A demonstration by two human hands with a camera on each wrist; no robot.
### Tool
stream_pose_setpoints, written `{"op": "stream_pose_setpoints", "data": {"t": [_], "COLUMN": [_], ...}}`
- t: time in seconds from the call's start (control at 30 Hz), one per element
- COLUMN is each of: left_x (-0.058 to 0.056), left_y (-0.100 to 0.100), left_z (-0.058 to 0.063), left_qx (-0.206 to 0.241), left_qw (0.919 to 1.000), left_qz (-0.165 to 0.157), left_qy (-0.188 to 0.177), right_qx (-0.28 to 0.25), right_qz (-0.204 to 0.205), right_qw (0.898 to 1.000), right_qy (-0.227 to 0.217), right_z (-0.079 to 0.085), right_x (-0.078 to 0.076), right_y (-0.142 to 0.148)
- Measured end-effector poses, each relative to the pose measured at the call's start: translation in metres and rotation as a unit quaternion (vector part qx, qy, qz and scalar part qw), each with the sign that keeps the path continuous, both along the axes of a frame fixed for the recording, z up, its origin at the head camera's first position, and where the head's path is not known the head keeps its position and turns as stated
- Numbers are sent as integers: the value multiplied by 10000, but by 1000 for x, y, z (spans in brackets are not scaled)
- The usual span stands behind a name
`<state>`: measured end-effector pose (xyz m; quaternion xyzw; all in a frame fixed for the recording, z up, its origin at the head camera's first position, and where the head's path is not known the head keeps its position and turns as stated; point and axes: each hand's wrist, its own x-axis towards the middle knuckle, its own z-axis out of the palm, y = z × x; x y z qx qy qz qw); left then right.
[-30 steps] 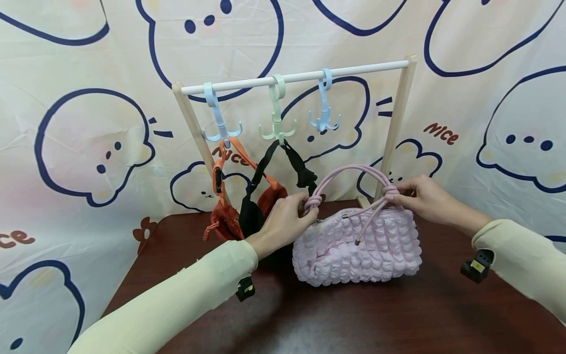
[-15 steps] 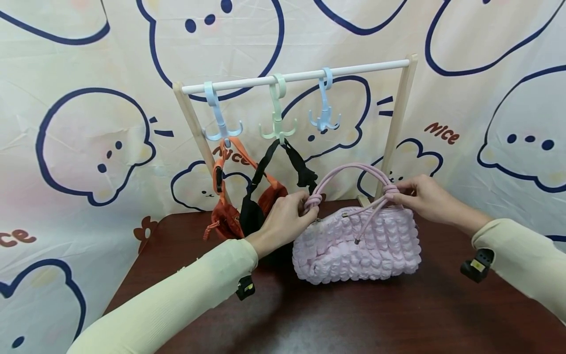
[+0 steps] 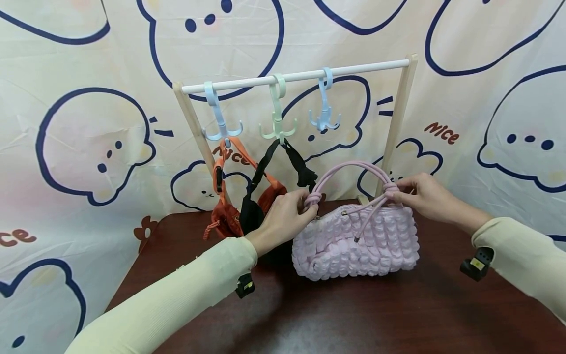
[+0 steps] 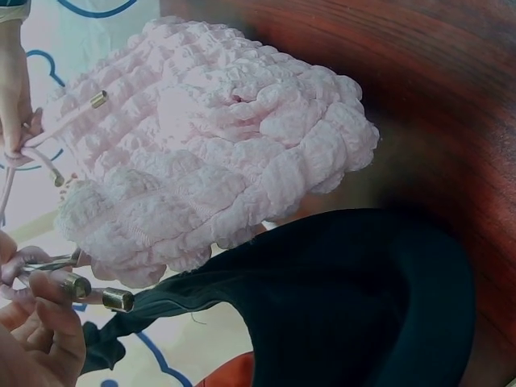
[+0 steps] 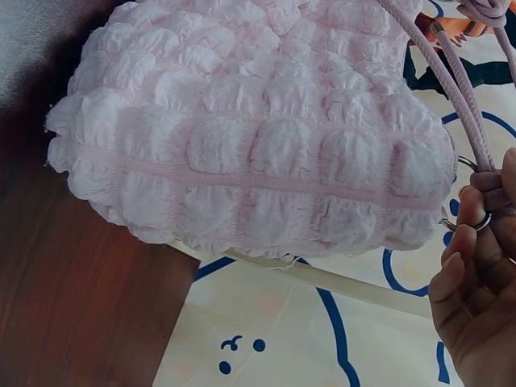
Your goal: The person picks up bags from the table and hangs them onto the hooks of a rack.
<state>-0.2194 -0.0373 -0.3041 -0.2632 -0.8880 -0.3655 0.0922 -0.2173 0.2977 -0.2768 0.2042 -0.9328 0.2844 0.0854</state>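
Observation:
A pink puffy handbag hangs level in front of the rack, its two cord handles arching above it. At the left knot of the handles, my left hand pinches the cord between thumb and fingers. My right hand pinches the knot at the other end. Metal-tipped cord ends dangle down the bag's front. In the left wrist view the bag's puckered side shows beside the black bag. From the right wrist view, the bag's other end and a metal ring by my fingers are visible.
Behind stands a rack with a white rail. From its left blue hook hangs an orange bag, and from the green hook a black bag. The right blue hook bears nothing. Below is a dark wood table.
The pink handbag has risen slightly, with both hands keeping their hold on the handle knots. The rack and the hung bags have stayed put.

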Motion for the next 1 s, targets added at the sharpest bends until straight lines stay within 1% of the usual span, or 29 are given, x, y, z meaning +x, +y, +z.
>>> {"op": "stream_pose_setpoints", "data": {"t": [0.37, 0.6, 0.83, 1.0], "left_x": [0, -1, -1, -2], "left_y": [-3, -5, -5, -5], "left_z": [5, 6, 9, 11], "left_qx": [-9, -7, -3, 37], "left_qw": [10000, 10000, 10000, 10000], "left_qz": [32, 14, 4, 13], "left_qy": [19, 18, 7, 11], "right_qx": [-51, -54, -36, -44], "right_qz": [27, -23, 38, 24], "right_qw": [9998, 10000, 9997, 9998], "right_qy": [185, 62, 249, 189], "right_z": [4, 5, 5, 5], "right_x": [0, 0, -1, -1], "right_y": [-1, -1, -1, -1]}}
